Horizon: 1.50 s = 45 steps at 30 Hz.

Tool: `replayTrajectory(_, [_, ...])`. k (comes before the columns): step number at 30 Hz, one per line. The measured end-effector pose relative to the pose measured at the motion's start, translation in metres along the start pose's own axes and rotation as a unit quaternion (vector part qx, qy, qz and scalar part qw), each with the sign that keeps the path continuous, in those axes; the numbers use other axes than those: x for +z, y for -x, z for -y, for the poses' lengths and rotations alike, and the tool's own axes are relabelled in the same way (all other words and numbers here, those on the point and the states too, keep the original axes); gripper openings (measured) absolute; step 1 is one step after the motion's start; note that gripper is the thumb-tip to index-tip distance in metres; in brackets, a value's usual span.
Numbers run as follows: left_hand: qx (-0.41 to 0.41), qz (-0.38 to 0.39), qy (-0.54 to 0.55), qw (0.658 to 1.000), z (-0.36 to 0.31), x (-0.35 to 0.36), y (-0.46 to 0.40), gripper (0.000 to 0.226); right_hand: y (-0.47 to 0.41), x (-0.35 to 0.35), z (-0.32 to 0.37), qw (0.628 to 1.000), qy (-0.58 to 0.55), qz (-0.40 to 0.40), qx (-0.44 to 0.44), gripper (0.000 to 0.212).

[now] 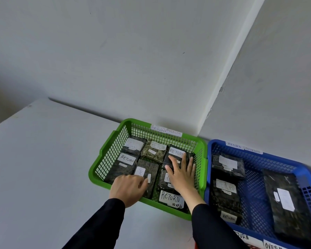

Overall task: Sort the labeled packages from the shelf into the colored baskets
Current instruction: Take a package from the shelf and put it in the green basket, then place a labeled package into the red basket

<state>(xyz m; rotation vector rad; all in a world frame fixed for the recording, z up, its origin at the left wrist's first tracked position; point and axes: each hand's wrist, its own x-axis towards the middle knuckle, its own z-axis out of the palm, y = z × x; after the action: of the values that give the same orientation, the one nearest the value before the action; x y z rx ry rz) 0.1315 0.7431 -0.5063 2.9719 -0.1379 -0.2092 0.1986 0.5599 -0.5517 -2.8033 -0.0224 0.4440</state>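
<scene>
My right hand [180,172] lies flat, fingers straight, on the far-right package [176,155] in the green basket [104,151]. My left hand [128,188] has its fingers curled onto the middle package [147,177], pinching its near edge, I judge. That package's long axis runs away from me. The blue basket [303,169] sits touching on the right, nearer my right hand.

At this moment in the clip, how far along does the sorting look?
Well along. Done: about seven packages lie in the green basket, and four in the blue basket. In hand: the right hand lies flat on a RETURN package at the green basket's right side, and the left hand touches the middle package; both seem to be arranging. Left: unknown, since the shelf is out of view.
</scene>
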Motion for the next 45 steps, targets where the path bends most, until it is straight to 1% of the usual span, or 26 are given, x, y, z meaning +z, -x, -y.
replayTrajectory(3, [-0.003,0.032,0.015,0.999,0.0,-0.004,-0.001,0.042,-0.001,-0.007,0.004,1.0,-0.001,0.029,0.006,0.051])
replayTrajectory(5, [-0.01,0.074,0.068,0.995,0.001,-0.008,-0.004,0.039,0.001,-0.019,0.007,0.998,-0.046,0.044,0.007,0.048])
replayTrajectory(7, [-0.024,0.088,0.144,0.985,0.003,-0.012,-0.006,0.033,0.004,-0.033,0.009,0.995,-0.096,0.032,0.0,0.041])
replayTrajectory(9, [-0.031,0.062,0.175,0.982,0.003,-0.022,-0.006,0.031,0.009,-0.048,0.008,0.991,-0.127,0.006,-0.026,0.037])
replayTrajectory(13, [-0.023,0.005,0.172,0.985,-0.013,-0.055,0.003,0.029,0.031,-0.089,0.01,0.974,-0.182,-0.077,-0.107,0.034])
replayTrajectory(16, [-0.01,-0.053,0.169,0.984,-0.039,-0.086,0.016,0.029,0.063,-0.129,0.008,0.957,-0.191,-0.139,-0.171,0.034])
replayTrajectory(18, [-0.003,-0.09,0.159,0.983,-0.059,-0.103,0.029,0.028,0.083,-0.148,-0.002,0.949,-0.189,-0.16,-0.196,0.033])
replayTrajectory(21, [0.01,-0.134,0.15,0.98,-0.095,-0.121,0.052,0.029,0.111,-0.167,-0.03,0.938,-0.2,-0.188,-0.21,0.033])
replayTrajectory(26, [0.032,-0.18,0.123,0.975,-0.168,-0.131,0.093,0.026,0.168,-0.195,-0.087,0.924,-0.216,-0.23,-0.217,0.037])
replayTrajectory(29, [0.033,-0.181,0.145,0.972,-0.219,-0.126,0.115,0.026,0.211,-0.206,-0.131,0.918,-0.201,-0.256,-0.226,0.037])
replayTrajectory(33, [0.055,-0.18,0.169,0.968,-0.299,-0.104,0.143,0.024,0.273,-0.218,-0.207,0.921,-0.165,-0.269,-0.227,0.036])
replayTrajectory(38, [0.118,-0.183,0.179,0.959,-0.414,-0.072,0.186,0.024,0.347,-0.232,-0.318,0.918,-0.161,-0.307,-0.191,0.038])
replayTrajectory(41, [0.153,-0.169,0.164,0.96,-0.474,-0.051,0.213,0.023,0.396,-0.228,-0.38,0.923,-0.173,-0.306,-0.157,0.036])
replayTrajectory(45, [0.224,-0.15,0.14,0.953,-0.538,-0.024,0.24,0.023,0.443,-0.221,-0.455,0.926,-0.182,-0.312,-0.112,0.033])
